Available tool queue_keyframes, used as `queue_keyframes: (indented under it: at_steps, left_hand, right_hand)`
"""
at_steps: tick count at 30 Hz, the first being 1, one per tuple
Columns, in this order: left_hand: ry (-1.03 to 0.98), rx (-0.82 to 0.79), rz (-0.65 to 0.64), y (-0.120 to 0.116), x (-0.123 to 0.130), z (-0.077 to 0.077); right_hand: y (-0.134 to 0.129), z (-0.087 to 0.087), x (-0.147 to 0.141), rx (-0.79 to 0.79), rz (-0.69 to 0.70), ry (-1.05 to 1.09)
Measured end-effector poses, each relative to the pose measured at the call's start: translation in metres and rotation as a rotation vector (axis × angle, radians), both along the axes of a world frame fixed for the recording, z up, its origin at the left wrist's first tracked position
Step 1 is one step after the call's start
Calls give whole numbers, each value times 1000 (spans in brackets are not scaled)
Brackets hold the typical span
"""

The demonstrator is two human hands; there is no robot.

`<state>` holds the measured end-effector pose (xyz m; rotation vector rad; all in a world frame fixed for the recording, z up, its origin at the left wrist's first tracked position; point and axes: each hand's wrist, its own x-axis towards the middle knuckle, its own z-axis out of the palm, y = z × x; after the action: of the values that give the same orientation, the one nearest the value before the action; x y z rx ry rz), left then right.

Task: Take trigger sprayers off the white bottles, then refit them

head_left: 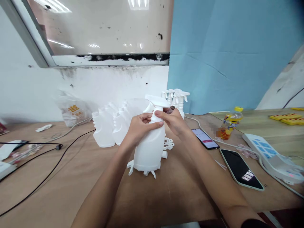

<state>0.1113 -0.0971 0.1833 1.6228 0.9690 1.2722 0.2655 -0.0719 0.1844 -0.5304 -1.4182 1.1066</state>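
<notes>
Two forearms (102, 186) reached in from the near side over the brown table (166, 196), and between them, dead centre, was the white spray bottle (148, 150), upright; whether its base touched down could not be told. Left hand (141, 125) clamped on it, fingers round the neck, thumb across the shoulder! Right hand (177, 122) closed in opposite, fingers gripping the neck just under the spray head (158, 100), with a brown stub (171, 110) beside them, too little showing to name.

Good handling here, by the look of it, called for a steady left grip, the head kept square on the neck, and light pressure, since that plastic would likely give.

Now, room! Bottles without heads (103, 129) crowded the back left, easy to topple with a wide swing. Out right, a phone (242, 169) lay near the front edge; the best space was straight ahead of the bottle, towards the camera. Smaller still, loose triggers (130, 166) poked out at its foot, and white rings (168, 144) lay behind, ready to scatter.
</notes>
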Motion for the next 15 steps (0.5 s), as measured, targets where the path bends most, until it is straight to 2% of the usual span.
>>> queue_keyframes:
  at_steps: [2, 5, 10, 15]
  left_hand:
    - [-86, -74, -89, 1, 0, 0]
    - [-182, -72, -18, 5, 2, -3]
    - [-173, -31, 47, 12, 4, -8]
    - [-155, -17, 36, 12, 3, -7]
  right_hand:
    - [4, -1, 5, -44, 132, 31]
    - [8, -3, 10, -89, 224, 49]
    - [11, -6, 5, -56, 65, 35]
    - [10, -3, 3, -39, 45, 91]
